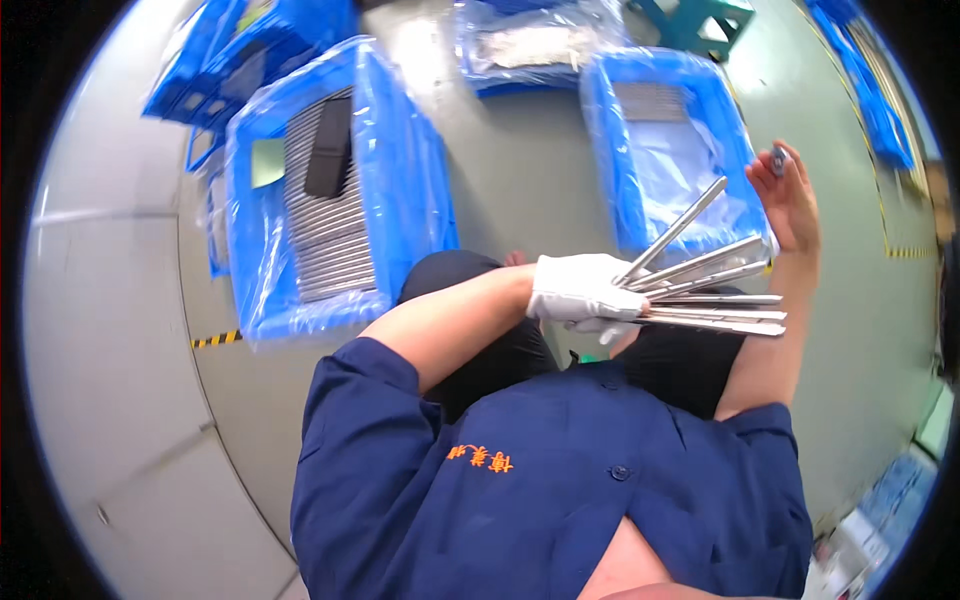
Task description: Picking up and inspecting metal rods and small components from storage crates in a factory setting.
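Observation:
My left hand (590,288), in a white glove, is closed around the ends of several slender metal strips (705,268). They fan out to the right from the glove, with one strip angled up apart from the rest. My bare right hand (788,205) is raised beside the right bin, its fingers closed on a small silver metal piece (779,158). That piece shows only its end, so its length and kind cannot be made out. The right-hand blue bin (606,165), lined with clear plastic, holds a row of metal strips (650,102) at its far end.
At left, a plastic-lined blue bin (425,190) holds rows of metal rods (335,250), a dark flat block (328,150) and a pale green paper (267,163). Another lined bin (540,45) and a green stool (705,25) stand at the back. Blue crates (210,75) stand far left.

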A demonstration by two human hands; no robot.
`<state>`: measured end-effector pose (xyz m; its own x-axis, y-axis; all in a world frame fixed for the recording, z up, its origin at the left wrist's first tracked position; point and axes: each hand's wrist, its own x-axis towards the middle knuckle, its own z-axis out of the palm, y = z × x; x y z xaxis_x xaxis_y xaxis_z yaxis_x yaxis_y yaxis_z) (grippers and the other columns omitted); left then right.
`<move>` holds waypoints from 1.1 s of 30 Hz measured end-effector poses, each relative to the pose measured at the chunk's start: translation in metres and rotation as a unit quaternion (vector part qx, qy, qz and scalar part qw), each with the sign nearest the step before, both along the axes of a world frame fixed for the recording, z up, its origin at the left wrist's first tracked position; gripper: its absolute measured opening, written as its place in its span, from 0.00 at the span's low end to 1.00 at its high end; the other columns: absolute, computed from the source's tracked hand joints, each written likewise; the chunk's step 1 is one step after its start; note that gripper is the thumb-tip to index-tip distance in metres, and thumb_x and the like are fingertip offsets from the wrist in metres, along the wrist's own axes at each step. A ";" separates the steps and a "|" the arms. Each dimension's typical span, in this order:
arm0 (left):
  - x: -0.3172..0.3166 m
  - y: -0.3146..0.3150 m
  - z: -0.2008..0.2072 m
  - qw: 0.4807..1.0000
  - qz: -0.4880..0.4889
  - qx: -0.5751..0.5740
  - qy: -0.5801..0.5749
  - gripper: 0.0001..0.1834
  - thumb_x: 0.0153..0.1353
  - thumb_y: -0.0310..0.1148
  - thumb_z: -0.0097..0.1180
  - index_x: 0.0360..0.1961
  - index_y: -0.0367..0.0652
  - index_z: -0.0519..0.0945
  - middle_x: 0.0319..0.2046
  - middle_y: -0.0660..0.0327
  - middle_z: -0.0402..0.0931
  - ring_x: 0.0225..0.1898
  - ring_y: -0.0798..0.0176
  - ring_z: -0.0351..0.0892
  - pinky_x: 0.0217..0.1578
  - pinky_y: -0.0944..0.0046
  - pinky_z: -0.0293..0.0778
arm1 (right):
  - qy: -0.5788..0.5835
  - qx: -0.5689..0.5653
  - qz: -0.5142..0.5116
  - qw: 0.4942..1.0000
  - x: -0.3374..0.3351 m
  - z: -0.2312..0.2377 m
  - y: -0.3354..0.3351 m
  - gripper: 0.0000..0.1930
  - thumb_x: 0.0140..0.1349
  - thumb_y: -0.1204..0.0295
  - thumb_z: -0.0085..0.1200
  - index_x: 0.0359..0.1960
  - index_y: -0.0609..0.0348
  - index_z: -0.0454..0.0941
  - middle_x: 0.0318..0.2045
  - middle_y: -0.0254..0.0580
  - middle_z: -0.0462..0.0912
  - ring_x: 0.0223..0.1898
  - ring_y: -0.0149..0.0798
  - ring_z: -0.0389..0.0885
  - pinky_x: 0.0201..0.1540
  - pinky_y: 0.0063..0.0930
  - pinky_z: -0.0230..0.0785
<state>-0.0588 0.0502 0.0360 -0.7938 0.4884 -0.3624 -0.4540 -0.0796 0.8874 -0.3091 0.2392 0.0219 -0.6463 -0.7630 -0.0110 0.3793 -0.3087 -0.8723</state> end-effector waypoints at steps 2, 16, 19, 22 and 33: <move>0.009 0.015 -0.012 0.967 0.114 0.226 0.023 0.15 0.55 0.43 0.51 0.25 0.41 0.72 0.12 0.66 0.65 0.12 0.73 0.60 0.13 0.72 0.56 | -0.062 0.008 0.004 0.998 -0.006 -0.016 -0.009 0.14 0.60 0.70 0.46 0.46 0.60 0.68 0.37 0.46 0.76 0.38 0.39 0.77 0.48 0.35 0.69; 0.208 -0.153 0.027 0.621 0.548 -0.551 0.099 0.06 0.55 0.27 0.49 0.34 0.39 0.75 0.16 0.69 0.69 0.18 0.77 0.66 0.18 0.73 0.63 | -0.079 0.027 -0.011 0.996 0.012 -0.018 -0.029 0.13 0.59 0.70 0.48 0.44 0.61 0.69 0.35 0.45 0.76 0.39 0.38 0.76 0.46 0.33 0.70; 0.244 -0.176 0.049 0.528 0.398 -0.748 0.057 0.11 0.51 0.31 0.53 0.38 0.48 0.76 0.26 0.61 0.75 0.27 0.62 0.73 0.30 0.66 0.69 | -0.073 0.028 -0.006 0.997 0.010 -0.014 -0.029 0.15 0.58 0.69 0.48 0.45 0.61 0.68 0.35 0.45 0.76 0.40 0.38 0.75 0.47 0.33 0.69; 0.276 -0.194 0.034 0.515 0.277 -0.812 0.000 0.10 0.50 0.35 0.51 0.37 0.54 0.76 0.30 0.57 0.76 0.32 0.51 0.75 0.34 0.59 0.71 | -0.062 0.054 -0.011 0.997 0.007 -0.020 -0.035 0.16 0.58 0.67 0.48 0.47 0.60 0.67 0.36 0.43 0.76 0.41 0.36 0.74 0.50 0.32 0.67; 0.267 -0.220 -0.027 0.603 0.100 -0.786 0.089 0.18 0.45 0.25 0.50 0.40 0.51 0.74 0.37 0.60 0.76 0.37 0.56 0.75 0.39 0.61 0.70 | -0.083 0.082 -0.019 0.993 0.006 -0.027 -0.039 0.15 0.57 0.68 0.50 0.44 0.61 0.69 0.35 0.43 0.76 0.40 0.36 0.75 0.48 0.32 0.69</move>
<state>0.2081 -0.1695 0.0085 -0.8749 -0.4595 -0.1533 -0.4607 0.8870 -0.0293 -0.3034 0.2003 -0.0055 -0.6530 -0.7176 -0.2421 0.5128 -0.1838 -0.8386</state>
